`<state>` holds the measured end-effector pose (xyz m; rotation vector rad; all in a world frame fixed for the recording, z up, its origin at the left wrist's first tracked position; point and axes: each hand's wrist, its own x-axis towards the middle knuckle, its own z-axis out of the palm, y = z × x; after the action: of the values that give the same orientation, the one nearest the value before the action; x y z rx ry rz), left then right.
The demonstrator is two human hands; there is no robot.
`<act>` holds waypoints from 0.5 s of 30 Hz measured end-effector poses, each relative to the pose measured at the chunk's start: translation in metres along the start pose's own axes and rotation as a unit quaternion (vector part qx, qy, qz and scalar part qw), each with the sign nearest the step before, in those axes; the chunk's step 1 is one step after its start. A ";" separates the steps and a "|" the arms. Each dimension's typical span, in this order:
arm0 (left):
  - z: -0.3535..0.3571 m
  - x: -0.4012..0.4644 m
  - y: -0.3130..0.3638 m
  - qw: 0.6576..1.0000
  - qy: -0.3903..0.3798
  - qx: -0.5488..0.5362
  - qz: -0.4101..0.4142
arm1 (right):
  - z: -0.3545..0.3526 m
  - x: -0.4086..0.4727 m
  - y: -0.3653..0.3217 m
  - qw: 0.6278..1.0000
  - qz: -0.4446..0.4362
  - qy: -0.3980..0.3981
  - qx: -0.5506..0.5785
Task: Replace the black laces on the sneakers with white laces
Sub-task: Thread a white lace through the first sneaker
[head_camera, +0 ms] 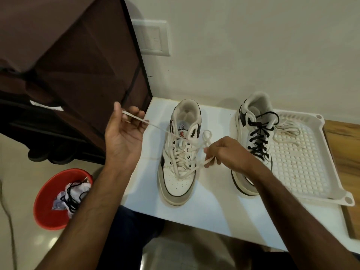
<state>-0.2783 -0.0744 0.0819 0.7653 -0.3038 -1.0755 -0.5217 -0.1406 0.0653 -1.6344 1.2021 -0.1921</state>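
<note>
Where wall meets: white table point(194, 215)

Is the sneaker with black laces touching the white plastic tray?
Cannot tell. In the head view the sneaker with black laces overlaps the tray's left edge, hiding any contact or gap.

1. Soft, even indoor light falls on the pale wall point(253, 45) and white table point(204, 207), with faint shadows beside the shoes.
2. The brown cabinet point(68, 55) at left sits dim and slightly blurred.
3. Wide-angle distortion bends the frame's edges; glare spots dot the floor point(48, 242).
</note>
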 end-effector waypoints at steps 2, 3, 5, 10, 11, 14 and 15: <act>0.000 0.000 0.002 1.000 0.020 -0.008 0.012 | -0.002 -0.002 0.001 0.996 0.014 -0.082 -0.034; -0.001 0.001 0.002 0.999 0.025 -0.006 0.019 | -0.002 -0.003 0.002 0.990 0.018 -0.133 -0.047; 0.000 0.002 0.002 0.999 0.032 0.012 0.037 | 0.000 -0.004 0.005 0.974 0.025 -0.210 -0.085; -0.006 0.006 -0.005 0.990 0.006 0.123 0.063 | 0.003 0.001 0.010 0.963 0.014 -0.197 -0.181; -0.010 0.007 -0.005 0.981 -0.017 0.177 0.070 | 0.000 0.001 0.009 0.964 0.013 -0.193 -0.185; -0.015 0.005 -0.006 0.913 -0.098 0.385 0.091 | -0.006 -0.001 0.007 0.969 0.013 -0.153 -0.192; -0.014 0.004 -0.008 0.883 -0.126 0.443 0.096 | -0.007 -0.001 0.006 0.975 0.004 -0.119 -0.187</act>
<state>-0.2738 -0.0738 0.0658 1.3698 -1.1226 -0.8168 -0.5299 -0.1441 0.0641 -1.9124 1.1041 0.2456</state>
